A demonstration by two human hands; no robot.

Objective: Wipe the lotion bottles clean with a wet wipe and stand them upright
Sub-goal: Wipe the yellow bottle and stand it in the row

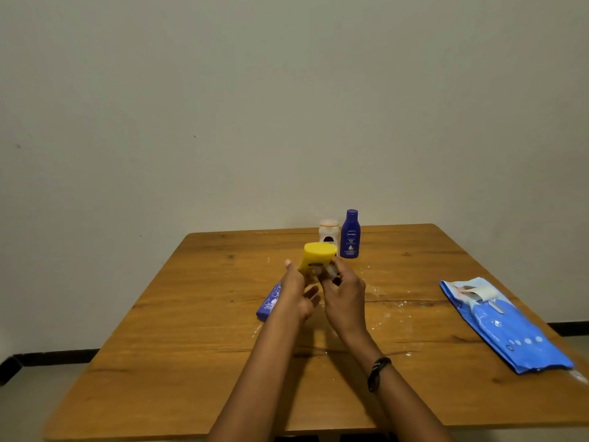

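A yellow lotion bottle [319, 256] is held above the middle of the wooden table [191, 362], gripped from the left by my left hand [299, 290]. My right hand [345, 291] presses a small whitish wet wipe [331, 272] against the bottle's lower right side. A dark blue lotion bottle [350, 234] and a white bottle [329, 232] stand upright at the far edge. Another blue bottle [269, 304] lies flat on the table, partly hidden behind my left wrist.
A blue pack of wet wipes [503, 327] lies near the table's right edge. White smears and specks [379, 291] dot the tabletop around the middle. A plain wall rises behind the table.
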